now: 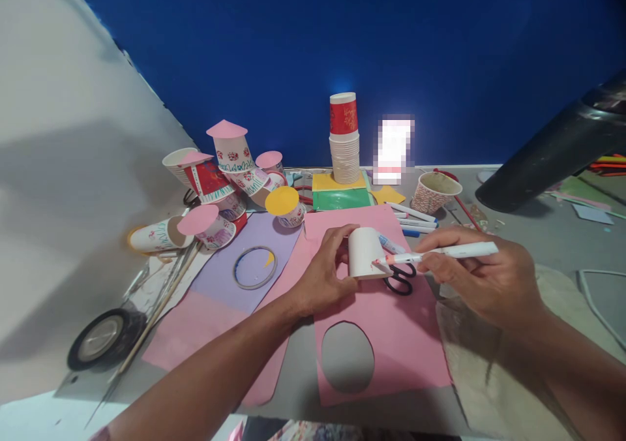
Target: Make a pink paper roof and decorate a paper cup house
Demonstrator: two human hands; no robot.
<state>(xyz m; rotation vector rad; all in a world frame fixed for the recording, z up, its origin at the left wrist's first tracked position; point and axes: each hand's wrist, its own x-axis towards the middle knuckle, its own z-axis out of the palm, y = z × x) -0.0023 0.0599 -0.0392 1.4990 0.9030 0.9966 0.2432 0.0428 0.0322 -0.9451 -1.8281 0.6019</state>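
My left hand grips a white paper cup by its side, above a pink paper sheet. In my right hand is a white felt-tip pen, its reddish tip at the cup's wall. A few small red marks show on the cup beside the tip. Black-handled scissors lie on the pink sheet just behind and right of the cup; their blades are mostly hidden. A large round hole is cut in the sheet, nearer to me.
Decorated paper cups with pink and yellow paper tops stand at the left. A cup stack, several pens and a patterned cup are behind my hands. A tape ring lies on purple paper. A black cylinder leans at right.
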